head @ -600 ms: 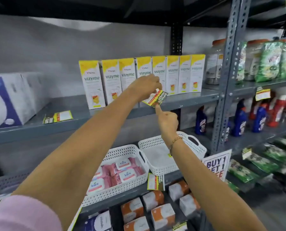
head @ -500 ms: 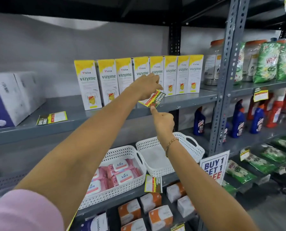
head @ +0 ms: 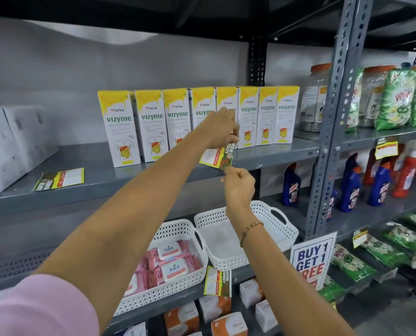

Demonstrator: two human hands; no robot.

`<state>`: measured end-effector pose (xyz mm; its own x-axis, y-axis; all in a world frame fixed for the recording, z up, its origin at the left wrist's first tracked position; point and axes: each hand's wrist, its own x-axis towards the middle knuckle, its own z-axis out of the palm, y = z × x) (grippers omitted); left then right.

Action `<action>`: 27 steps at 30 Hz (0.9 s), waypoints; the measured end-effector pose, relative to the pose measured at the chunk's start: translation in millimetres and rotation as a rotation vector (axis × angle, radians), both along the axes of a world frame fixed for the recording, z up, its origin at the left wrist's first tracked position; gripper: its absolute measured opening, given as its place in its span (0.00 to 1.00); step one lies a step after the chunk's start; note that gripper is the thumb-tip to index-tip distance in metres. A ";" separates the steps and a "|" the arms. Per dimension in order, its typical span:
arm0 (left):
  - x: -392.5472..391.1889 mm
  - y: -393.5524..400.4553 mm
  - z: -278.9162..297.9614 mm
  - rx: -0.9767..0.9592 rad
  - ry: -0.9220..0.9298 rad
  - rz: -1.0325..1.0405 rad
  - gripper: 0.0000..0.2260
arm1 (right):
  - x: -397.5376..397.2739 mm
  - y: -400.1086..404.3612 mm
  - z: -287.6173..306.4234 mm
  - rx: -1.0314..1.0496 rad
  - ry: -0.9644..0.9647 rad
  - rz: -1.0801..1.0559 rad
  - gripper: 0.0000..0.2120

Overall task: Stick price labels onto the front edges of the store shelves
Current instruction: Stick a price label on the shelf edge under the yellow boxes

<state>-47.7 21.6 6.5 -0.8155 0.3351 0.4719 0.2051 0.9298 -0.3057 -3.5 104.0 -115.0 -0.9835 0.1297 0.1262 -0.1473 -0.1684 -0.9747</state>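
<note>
A yellow, green and red price label [head: 218, 157] hangs at the front edge of the grey upper shelf [head: 274, 161], below a row of yellow-and-white Vizyme boxes [head: 197, 117]. My left hand [head: 220, 128] reaches over the shelf and pinches the label's top. My right hand [head: 238, 184] is just beneath, fingers closed on the label's lower corner. Another label [head: 60, 178] lies flat on the same shelf to the left. A third label [head: 218, 282] is stuck on the lower shelf's edge.
White baskets [head: 284, 229] sit on the lower shelf, one holding pink wipes packs [head: 170, 263]. A grey upright post [head: 333, 117] divides the bays. Blue and red bottles [head: 352, 185], green packets [head: 396, 100] and a "Buy 1 Get 1 Free" sign [head: 312, 260] lie to the right.
My right hand went from pointing a finger up at the label to pinching its lower corner. The label now hangs more upright at the shelf edge.
</note>
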 end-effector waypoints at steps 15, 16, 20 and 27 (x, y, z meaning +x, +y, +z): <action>105.0 -47.6 -27.0 0.824 0.263 0.133 0.05 | -32.3 44.0 28.3 0.052 0.365 0.225 0.01; 110.2 -48.0 -32.7 0.859 0.264 0.155 0.04 | -32.0 44.7 28.2 0.068 0.376 0.244 0.01; 122.6 -44.0 -51.6 0.908 0.287 0.177 0.04 | -31.4 46.7 23.8 0.083 0.389 0.294 0.02; 127.7 -37.2 -80.7 0.793 0.368 0.290 0.02 | -32.0 50.6 14.9 0.108 0.410 0.349 0.03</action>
